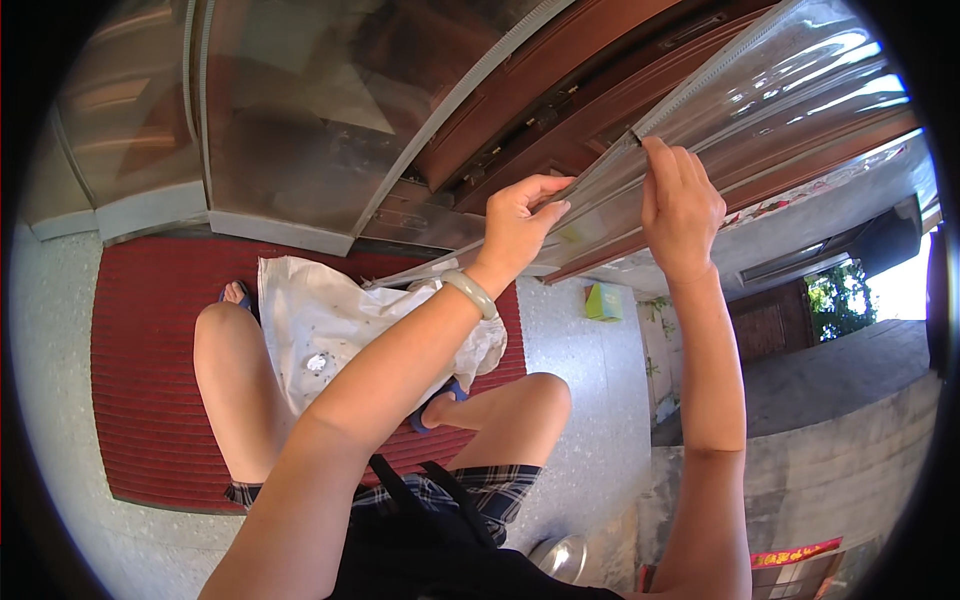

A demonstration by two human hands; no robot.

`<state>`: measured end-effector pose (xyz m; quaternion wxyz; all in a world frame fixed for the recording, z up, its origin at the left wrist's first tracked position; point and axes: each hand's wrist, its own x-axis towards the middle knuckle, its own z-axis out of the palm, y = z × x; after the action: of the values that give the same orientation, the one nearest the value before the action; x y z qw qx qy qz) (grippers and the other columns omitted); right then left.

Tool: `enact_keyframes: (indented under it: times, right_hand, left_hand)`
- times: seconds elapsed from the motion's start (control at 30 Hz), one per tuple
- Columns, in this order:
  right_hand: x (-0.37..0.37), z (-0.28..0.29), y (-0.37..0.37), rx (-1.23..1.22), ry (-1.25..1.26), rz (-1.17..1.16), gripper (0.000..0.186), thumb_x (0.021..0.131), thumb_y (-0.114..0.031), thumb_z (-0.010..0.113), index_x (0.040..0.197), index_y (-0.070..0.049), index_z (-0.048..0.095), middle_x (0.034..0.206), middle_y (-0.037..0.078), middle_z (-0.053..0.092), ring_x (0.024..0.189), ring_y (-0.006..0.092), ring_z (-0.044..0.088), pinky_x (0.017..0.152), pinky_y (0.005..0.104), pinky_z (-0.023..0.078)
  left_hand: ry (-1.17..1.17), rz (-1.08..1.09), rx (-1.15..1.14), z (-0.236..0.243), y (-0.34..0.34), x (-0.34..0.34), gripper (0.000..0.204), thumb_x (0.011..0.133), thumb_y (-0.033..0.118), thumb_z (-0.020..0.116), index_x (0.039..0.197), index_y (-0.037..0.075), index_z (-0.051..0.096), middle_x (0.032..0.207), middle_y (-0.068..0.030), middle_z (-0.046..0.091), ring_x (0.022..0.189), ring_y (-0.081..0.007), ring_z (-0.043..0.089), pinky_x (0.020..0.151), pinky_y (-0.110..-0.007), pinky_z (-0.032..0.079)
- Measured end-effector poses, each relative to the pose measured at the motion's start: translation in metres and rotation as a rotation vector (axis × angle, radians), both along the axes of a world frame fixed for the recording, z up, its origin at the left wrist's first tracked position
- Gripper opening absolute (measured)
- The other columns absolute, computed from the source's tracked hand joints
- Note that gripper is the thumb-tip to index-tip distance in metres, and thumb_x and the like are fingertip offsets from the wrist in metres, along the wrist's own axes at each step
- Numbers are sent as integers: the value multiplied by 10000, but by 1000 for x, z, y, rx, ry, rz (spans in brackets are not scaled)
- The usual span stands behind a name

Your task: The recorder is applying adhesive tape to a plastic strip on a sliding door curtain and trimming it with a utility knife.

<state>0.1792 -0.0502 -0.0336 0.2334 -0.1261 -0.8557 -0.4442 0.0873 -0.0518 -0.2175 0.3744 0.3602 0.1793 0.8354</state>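
Note:
A clear plastic door curtain [820,70] with a pale zipper strip [700,75] along its edge slants across the upper right, in front of brown door panels. My left hand [525,225], a pale bangle on its wrist, pinches the curtain's edge with thumb and fingers. Above and to its right, my right hand [680,205] holds the same edge with bent fingers at a small dark spot on the zipper strip. A crumpled white cloth or sheet [330,310] with small specks lies between my bare legs on a red ribbed mat [150,400].
Further plastic panels [280,130] with grey trim stand at the upper left. A green-and-yellow box [603,303] sits on speckled floor right of the mat. A round metal object [560,558] lies at the lower edge. A concrete wall [810,490] and greenery show at the right.

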Motion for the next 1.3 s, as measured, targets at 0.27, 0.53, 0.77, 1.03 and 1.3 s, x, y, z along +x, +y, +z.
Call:
enact_keyframes:
  times: [0.27, 0.53, 0.77, 1.03, 1.3]
  right_hand:
    - [11, -33, -7, -87, -99, -19, 346, 688, -26, 624, 1032, -54, 609, 757, 43, 502, 699, 192, 560, 561, 307, 469]
    - [0, -15, 2, 1, -58, 11, 327, 695, -50, 618, 1022, -63, 609, 755, 34, 505, 706, 183, 563, 557, 301, 464]
    - [8, -35, -8, -51, -112, -51, 306, 692, -48, 614, 998, -55, 605, 747, 36, 498, 693, 181, 558, 550, 299, 465]
    - [8, -22, -4, 5, -72, -31, 312, 688, -46, 616, 1000, -50, 606, 746, 34, 496, 685, 181, 555, 546, 297, 461]
    - [13, -30, -2, -58, -121, -10, 335, 696, -40, 626, 1030, -51, 611, 772, 39, 520, 705, 182, 567, 553, 296, 463]
  left_hand:
    - [-7, -27, -14, 1, 0, 1, 272, 856, -75, 644, 1127, -54, 635, 1114, -107, 679, 1012, -133, 642, 921, -258, 500]
    - [-36, -64, -29, 0, 4, -1, 281, 855, -83, 641, 1134, -54, 633, 1107, -104, 682, 997, -127, 645, 904, -253, 506]
    - [-18, -43, -27, 1, 4, 3, 292, 853, -88, 639, 1143, -54, 630, 1101, -100, 682, 992, -127, 646, 905, -251, 508]
    - [-27, -56, -10, 2, 3, 2, 290, 851, -88, 642, 1138, -55, 631, 1101, -99, 681, 995, -128, 644, 915, -253, 504]
    - [-38, -78, -10, -1, 5, 2, 289, 854, -84, 640, 1141, -54, 629, 1107, -112, 679, 991, -131, 645, 910, -260, 505]
